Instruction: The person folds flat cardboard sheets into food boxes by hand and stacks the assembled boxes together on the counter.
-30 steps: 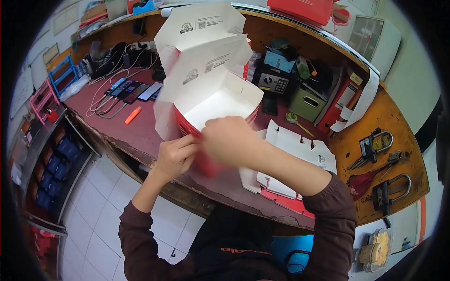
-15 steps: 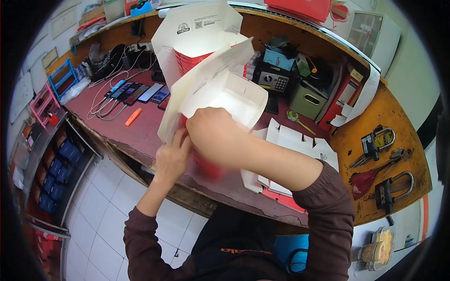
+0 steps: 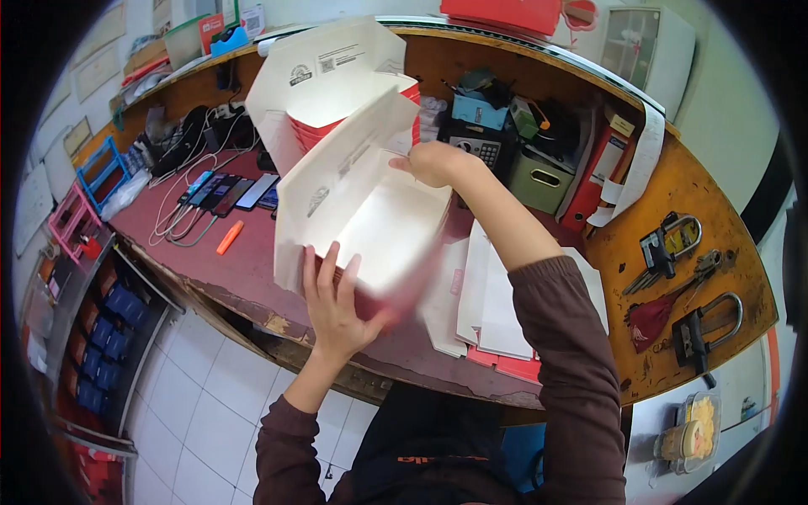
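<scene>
A red-and-white folding paper food box [image 3: 391,223] stands on the desk before me, its white lid flap [image 3: 324,189] raised on the left side. My left hand [image 3: 337,307] holds the near wall, fingers over the edge and thumb along the red outside. At the far right corner, my right hand [image 3: 433,164] is closed around the rim. Behind it rises a stack of nested boxes of the same kind [image 3: 316,126], the top one with its lid up. Flat unfolded box blanks [image 3: 505,295] lie to the right, near my right forearm.
Several phones on cables [image 3: 223,194] and an orange marker [image 3: 229,237] lie left. At the back stand a small safe [image 3: 475,143] and a green tin [image 3: 539,181]. Padlocks [image 3: 703,341] and keys lie on the wooden side top. The maroon desk's front edge [image 3: 252,316] is chipped.
My right hand has moved from the near wall to the far right corner of the box. The left hand's fingers have spread over the near edge. The view has shifted slightly.
</scene>
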{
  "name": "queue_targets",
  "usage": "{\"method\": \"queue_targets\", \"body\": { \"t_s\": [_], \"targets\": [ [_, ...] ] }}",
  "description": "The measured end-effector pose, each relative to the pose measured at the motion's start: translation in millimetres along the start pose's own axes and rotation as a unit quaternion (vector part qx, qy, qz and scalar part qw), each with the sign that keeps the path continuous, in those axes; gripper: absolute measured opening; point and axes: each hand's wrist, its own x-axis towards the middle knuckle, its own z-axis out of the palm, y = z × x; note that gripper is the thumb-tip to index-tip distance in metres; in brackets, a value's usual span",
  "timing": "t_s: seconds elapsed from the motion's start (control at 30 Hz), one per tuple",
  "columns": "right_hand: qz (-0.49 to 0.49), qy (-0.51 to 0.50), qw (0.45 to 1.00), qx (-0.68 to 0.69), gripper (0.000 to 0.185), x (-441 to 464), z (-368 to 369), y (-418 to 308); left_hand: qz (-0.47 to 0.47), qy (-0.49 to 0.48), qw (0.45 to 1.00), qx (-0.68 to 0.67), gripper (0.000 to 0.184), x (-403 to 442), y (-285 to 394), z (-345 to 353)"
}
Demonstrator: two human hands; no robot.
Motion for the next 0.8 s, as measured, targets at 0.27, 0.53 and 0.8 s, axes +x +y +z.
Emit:
{"method": "queue_targets", "body": {
  "t_s": [0.27, 0.53, 0.8],
  "targets": [
    [-0.111, -0.010, 0.994, -0.021, 0.068, 30.8, 35.7, 31.1, -0.005, 0.053, 0.999, -0.003, 0.067, 6.0, -11.1, 21.5],
    [0.001, 0.120, 0.952, 0.282, 0.076, -24.0, 26.0, 53.0, -0.005, 0.059, 0.998, 0.007, 0.057, 5.6, -6.5, 18.4],
    [-0.005, 0.258, 0.774, 0.577, 0.059, -166.7, 38.3, 89.1, 0.134, -0.281, 0.906, -0.285, 0.064, -23.1, 123.2, 111.2]
  ]
}}
